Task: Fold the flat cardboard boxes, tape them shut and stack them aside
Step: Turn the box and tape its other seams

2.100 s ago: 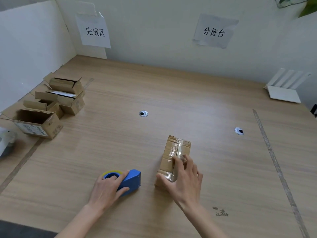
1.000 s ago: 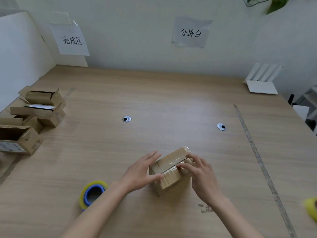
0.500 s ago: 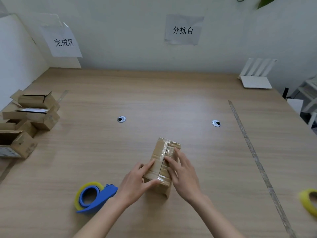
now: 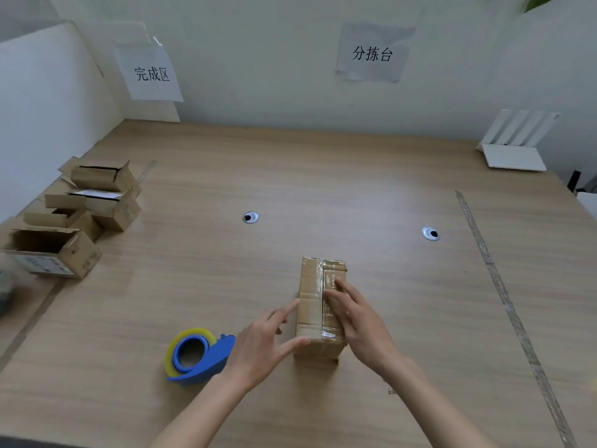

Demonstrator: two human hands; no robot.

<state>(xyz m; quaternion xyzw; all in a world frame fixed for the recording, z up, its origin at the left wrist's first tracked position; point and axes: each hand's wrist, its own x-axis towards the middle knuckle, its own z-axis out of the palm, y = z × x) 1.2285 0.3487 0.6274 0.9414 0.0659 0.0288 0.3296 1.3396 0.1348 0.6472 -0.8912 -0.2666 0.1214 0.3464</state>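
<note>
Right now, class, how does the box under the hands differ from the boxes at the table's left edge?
The taped box is closed, with clear tape along its seam; the left-edge boxes gape with flaps up. The taped box lies alone mid-table, both hands on it; those sit clustered, untouched. All are small brown cardboard.

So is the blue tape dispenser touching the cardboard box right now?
Apart. The head view shows the tape dispenser lying left of the cardboard box, with bare table and the left hand between them.

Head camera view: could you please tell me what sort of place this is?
Probably a packing or sorting workstation: a taped cardboard box on a wooden table, a tape dispenser, and folded boxes grouped aside.
</note>
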